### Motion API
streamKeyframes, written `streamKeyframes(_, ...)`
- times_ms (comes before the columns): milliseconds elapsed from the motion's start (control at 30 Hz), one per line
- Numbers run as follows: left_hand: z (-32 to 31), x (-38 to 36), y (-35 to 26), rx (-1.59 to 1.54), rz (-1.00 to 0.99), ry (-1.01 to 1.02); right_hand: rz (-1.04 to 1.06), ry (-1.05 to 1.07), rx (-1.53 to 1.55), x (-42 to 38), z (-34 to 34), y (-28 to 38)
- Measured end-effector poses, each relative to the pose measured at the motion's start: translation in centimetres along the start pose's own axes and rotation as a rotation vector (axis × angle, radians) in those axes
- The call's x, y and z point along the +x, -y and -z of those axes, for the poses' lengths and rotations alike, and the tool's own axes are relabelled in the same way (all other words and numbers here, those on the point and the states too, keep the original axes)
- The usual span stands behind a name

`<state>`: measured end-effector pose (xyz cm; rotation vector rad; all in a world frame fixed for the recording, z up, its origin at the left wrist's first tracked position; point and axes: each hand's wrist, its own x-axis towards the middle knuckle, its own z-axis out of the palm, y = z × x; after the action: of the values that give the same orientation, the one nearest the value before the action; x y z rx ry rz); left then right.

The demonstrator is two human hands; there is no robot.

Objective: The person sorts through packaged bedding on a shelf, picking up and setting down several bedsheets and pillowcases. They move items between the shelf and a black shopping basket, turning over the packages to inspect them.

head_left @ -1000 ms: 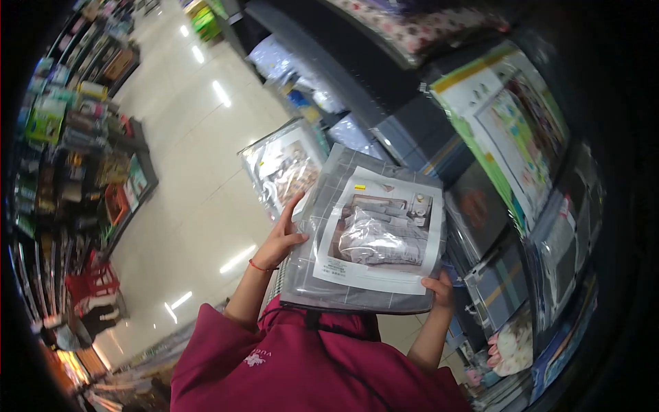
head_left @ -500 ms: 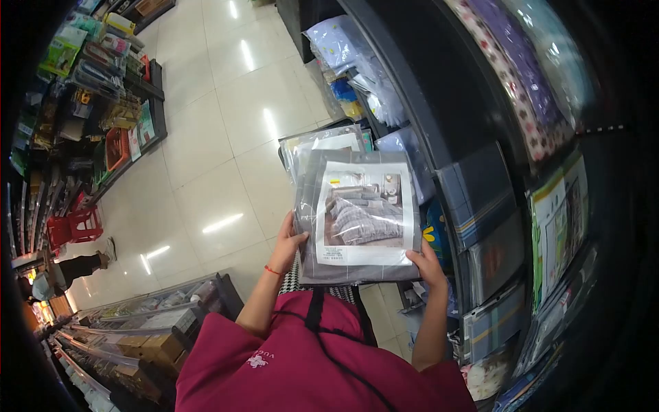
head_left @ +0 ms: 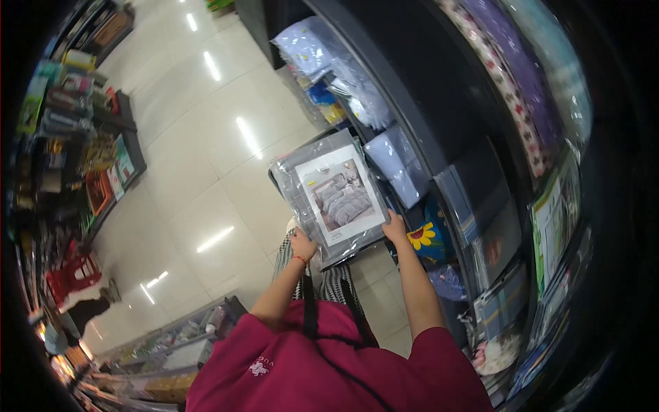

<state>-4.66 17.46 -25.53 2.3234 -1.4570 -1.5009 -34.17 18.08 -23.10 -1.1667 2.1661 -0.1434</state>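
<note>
At the middle of the frame, the left hand and the right hand hold a gray bedding package by its two lower corners, one at each side. The package lies tilted in clear plastic, and its white-bordered picture sheet shows a made bed. Its far end is over a dark container; whether they touch, I cannot tell. A red string circles the left wrist. Just right of the package, pale blue packages sit on a dark shelf, with a blue cloth bearing a yellow flower below them. At the lower left are a red stool and another person. Shiny floor tiles fill the left-center.
</note>
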Motion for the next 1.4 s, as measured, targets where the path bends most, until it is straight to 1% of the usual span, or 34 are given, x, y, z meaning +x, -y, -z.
streamKeyframes(67,0.7,0.5,1.7,-0.090,-0.107,-0.145,0.118,-0.172,0.104,-1.2,0.5,-1.1)
streamKeyframes(100,1.6,0.8,2.6,-0.049,-0.144,-0.168,0.156,-0.274,0.069,-2.3,1.3,-1.7)
streamKeyframes(133,2.6,1.2,3.5,-0.008,-0.192,-0.185,0.067,-0.227,0.273,-3.4,2.1,-2.8)
streamKeyframes(200,5.9,0.3,2.9,-0.080,-0.212,-0.193,-0.092,-0.172,0.698,-6.1,4.0,-5.7)
streamKeyframes(233,7.5,-0.3,2.0,-0.137,-0.172,-0.145,-0.018,-0.208,0.674,-7.1,4.3,-8.9)
streamKeyframes(267,8.8,-0.2,1.3,-0.191,-0.127,-0.098,-0.074,-0.126,0.739,-10.6,8.7,-7.0)
streamKeyframes(333,9.7,2.4,1.7,-0.266,-0.210,-0.036,-0.201,-0.173,0.905,-15.4,12.4,-8.3)
streamKeyframes(367,9.5,2.4,-0.2,-0.298,-0.225,-0.015,-0.089,-0.192,0.981,-16.8,12.1,-11.8)
streamKeyframes(433,9.7,1.3,-4.1,-0.368,-0.235,0.010,-0.102,-0.422,0.991,-20.6,13.5,-13.3)
streamKeyframes(467,9.1,0.7,-6.3,-0.439,-0.286,0.056,-0.108,-0.527,0.992,-22.3,13.9,-13.9)
streamKeyframes(533,6.6,-1.5,-11.3,-0.575,-0.369,0.148,-0.202,-0.570,1.159,-24.7,14.3,-16.6)
streamKeyframes(600,4.0,-7.1,-17.9,-0.477,-0.466,0.246,-0.266,-0.608,1.322,-26.0,15.0,-18.5)
streamKeyframes(667,-1.5,-6.9,-20.7,-0.395,-0.637,0.320,-0.292,-0.639,1.482,-26.3,16.4,-19.8)
streamKeyframes(733,-6.3,-7.2,-24.5,-0.090,-1.001,0.245,-0.253,-0.590,1.551,-25.6,17.8,-19.7)
streamKeyframes(800,-9.8,-7.2,-28.0,0.019,-1.163,0.139,-0.175,-0.501,1.595,-23.9,18.7,-19.8)
streamKeyframes(833,-10.8,-7.7,-30.0,0.075,-1.184,0.035,-0.121,-0.437,1.607,-22.3,18.4,-20.4)
streamKeyframes(900,-12.4,-7.2,-33.2,0.157,-1.236,-0.173,-0.010,-0.313,1.674,-19.5,19.3,-19.2)
streamKeyframes(933,-13.0,-6.3,-33.8,0.200,-1.194,-0.196,0.022,-0.262,1.699,-18.1,19.3,-18.6)
streamKeyframes(1000,-14.0,-4.0,-34.6,0.279,-1.102,-0.244,0.014,-0.243,1.801,-14.6,18.6,-18.0)
streamKeyframes(1033,-13.9,-3.1,-35.1,0.281,-0.914,-0.081,-0.025,-0.265,1.815,-13.0,18.1,-17.7)
streamKeyframes(1067,-14.0,-2.5,-35.2,0.248,-0.916,-0.045,-0.013,-0.265,1.817,-11.7,17.7,-17.5)
streamKeyframes(1133,-13.3,-3.4,-35.5,0.184,-0.923,0.033,-0.010,-0.195,1.933,-9.8,17.4,-17.1)
streamKeyframes(1167,-12.9,-3.9,-35.6,0.172,-0.953,-0.022,-0.068,-0.240,1.875,-9.2,17.3,-17.1)
streamKeyframes(1233,-11.8,-5.4,-36.2,0.144,-0.917,-0.021,-0.178,-0.323,1.753,-8.8,18.0,-16.3)
streamKeyframes(1267,-11.3,-6.1,-36.3,0.131,-0.896,-0.020,-0.201,-0.295,1.778,-8.8,18.4,-16.4)
streamKeyframes(1333,-10.7,-6.5,-36.5,0.113,-0.975,-0.118,-0.245,-0.242,1.829,-9.1,19.8,-16.1)
streamKeyframes(1367,-10.4,-6.7,-36.7,0.108,-1.016,-0.167,-0.237,-0.225,1.785,-9.5,20.3,-15.9)
streamKeyframes(1400,-10.0,-6.9,-36.9,0.055,-0.997,-0.036,-0.252,-0.135,1.807,-10.0,21.2,-15.3)
